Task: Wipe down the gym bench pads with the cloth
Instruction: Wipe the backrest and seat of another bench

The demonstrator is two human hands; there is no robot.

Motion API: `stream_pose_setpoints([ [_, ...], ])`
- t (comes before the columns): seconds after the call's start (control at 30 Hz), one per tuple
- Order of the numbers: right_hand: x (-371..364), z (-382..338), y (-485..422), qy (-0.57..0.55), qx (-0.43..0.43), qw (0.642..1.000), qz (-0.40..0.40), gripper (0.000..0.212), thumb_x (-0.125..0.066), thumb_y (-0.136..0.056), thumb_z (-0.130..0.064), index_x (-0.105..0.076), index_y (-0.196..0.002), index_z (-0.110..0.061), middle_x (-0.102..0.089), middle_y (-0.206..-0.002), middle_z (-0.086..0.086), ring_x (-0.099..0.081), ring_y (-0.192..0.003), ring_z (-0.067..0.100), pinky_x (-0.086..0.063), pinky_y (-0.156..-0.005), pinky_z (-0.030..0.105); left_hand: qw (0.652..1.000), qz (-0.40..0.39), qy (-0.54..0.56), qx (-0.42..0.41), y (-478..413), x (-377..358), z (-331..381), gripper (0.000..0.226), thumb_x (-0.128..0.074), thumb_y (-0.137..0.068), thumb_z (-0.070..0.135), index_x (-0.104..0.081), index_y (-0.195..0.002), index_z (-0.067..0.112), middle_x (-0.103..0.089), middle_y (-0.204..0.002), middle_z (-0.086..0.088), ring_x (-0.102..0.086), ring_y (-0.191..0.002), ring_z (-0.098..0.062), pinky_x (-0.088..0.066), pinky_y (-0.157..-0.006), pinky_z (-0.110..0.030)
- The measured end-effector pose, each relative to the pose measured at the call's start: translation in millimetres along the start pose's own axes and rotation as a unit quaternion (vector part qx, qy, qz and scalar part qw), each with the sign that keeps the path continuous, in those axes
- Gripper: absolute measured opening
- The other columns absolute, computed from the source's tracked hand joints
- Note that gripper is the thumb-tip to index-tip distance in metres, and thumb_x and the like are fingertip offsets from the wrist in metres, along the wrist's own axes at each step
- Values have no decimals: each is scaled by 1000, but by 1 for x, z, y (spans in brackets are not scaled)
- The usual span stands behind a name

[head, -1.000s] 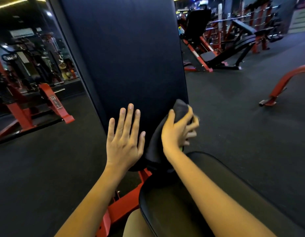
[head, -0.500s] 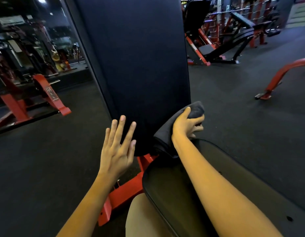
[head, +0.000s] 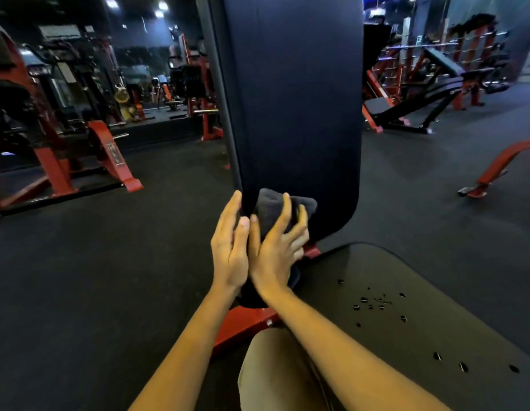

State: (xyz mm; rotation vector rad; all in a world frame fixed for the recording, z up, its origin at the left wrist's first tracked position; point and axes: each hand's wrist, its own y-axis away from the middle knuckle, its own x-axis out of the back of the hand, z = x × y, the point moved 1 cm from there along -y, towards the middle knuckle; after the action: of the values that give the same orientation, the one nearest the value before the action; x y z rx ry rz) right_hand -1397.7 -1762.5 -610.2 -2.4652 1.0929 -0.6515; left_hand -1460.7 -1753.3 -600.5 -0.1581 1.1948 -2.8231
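Note:
The upright dark back pad (head: 293, 99) stands in front of me, with the black seat pad (head: 421, 280) below it to the right; the seat carries scattered droplets. A dark grey cloth (head: 272, 203) is bunched against the bottom left of the back pad. My right hand (head: 275, 250) lies over it, pressing it to the pad, fingers spread and the outer ones curled into the fabric. Right beside it, my left hand (head: 229, 247) has straight fingers resting along the pad's left edge. Part of the cloth is hidden under my right palm.
The bench's red frame (head: 246, 321) runs under the pads, beside my leg in beige shorts (head: 275, 372). Black rubber floor lies all round. Red machines (head: 59, 155) stand at the left, an incline bench (head: 430, 99) at the back right, and a red curved foot (head: 495, 167) at the right.
My right hand has slid the cloth leftward across the bottom of the back pad. My left hand moved right to the pad's left edge, now touching the right hand.

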Motion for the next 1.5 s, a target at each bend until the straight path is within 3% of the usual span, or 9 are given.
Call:
stream_pose_setpoints([
  [0.2,21,-35,-91,-9,6,997,82,58,-43,-98,-45,-25,-150,-24,-24,-152,11,-31,-130,39,-34,-97,57,996,-35,54,63,-9,13,11,41,-44,-89,46,-42,-129,38,-47,-137,12,-46,-128,-7,-38,-108,-37],
  [0.33,9,-56,-80,85,296,946,102,56,-52,-93,-46,-30,-140,-25,-34,-149,11,-40,-125,40,-38,-92,58,982,-20,150,115,-20,17,18,39,-35,-92,39,-45,-129,32,-54,-133,3,-52,-122,-8,-45,-99,-26],
  [0.47,12,20,-54,175,487,854,63,57,-58,-89,-44,-36,-142,-35,-30,-151,6,-38,-129,38,-40,-92,58,949,33,255,185,-19,12,12,51,-35,-90,47,-51,-127,18,-61,-121,2,-59,-110,-6,-48,-86,-22],
  [0.73,19,-46,-95,117,412,897,112,48,-50,-95,-42,-39,-141,-31,-27,-150,5,-36,-127,37,-37,-94,56,975,38,176,130,-27,7,14,45,-34,-90,44,-50,-126,24,-59,-125,7,-55,-116,-2,-46,-94,-21],
  [0.9,20,-58,-109,221,629,739,95,50,-54,-91,-49,-54,-137,-28,-43,-149,2,-35,-132,35,-34,-103,55,997,4,-75,-14,-26,15,3,54,-40,-93,46,-48,-134,12,-48,-139,-3,-40,-130,-2,-33,-108,-23],
  [1.07,36,-89,-146,270,731,626,23,45,-55,-88,-43,-66,-122,-17,-56,-137,9,-40,-132,33,-34,-104,58,963,-104,-242,-57,-7,8,-11,69,-27,-93,62,-3,-148,27,-3,-154,13,-2,-141,6,-9,-115,-16],
  [1.27,28,-113,-132,335,698,633,-1,43,-46,-86,-36,-67,-113,-10,-58,-132,13,-44,-132,37,-27,-109,54,977,-49,-204,-41,-23,-9,-2,74,-39,-95,49,1,-150,20,3,-156,11,2,-143,3,-7,-111,-8],
  [1.43,40,-127,-145,361,771,521,-65,56,-40,-78,-46,-67,-112,-10,-62,-123,14,-49,-125,38,-29,-107,52,959,-68,-268,-67,-9,-10,-21,75,-41,-99,42,5,-150,14,4,-158,3,3,-144,-1,-3,-114,-13],
  [1.5,45,-158,-165,390,761,518,-26,52,-42,-78,-44,-68,-106,-10,-64,-116,14,-53,-120,38,-36,-103,48,956,-74,-272,-82,-10,-9,-22,75,-40,-99,43,12,-149,22,9,-158,7,4,-144,-2,-4,-116,-17],
])
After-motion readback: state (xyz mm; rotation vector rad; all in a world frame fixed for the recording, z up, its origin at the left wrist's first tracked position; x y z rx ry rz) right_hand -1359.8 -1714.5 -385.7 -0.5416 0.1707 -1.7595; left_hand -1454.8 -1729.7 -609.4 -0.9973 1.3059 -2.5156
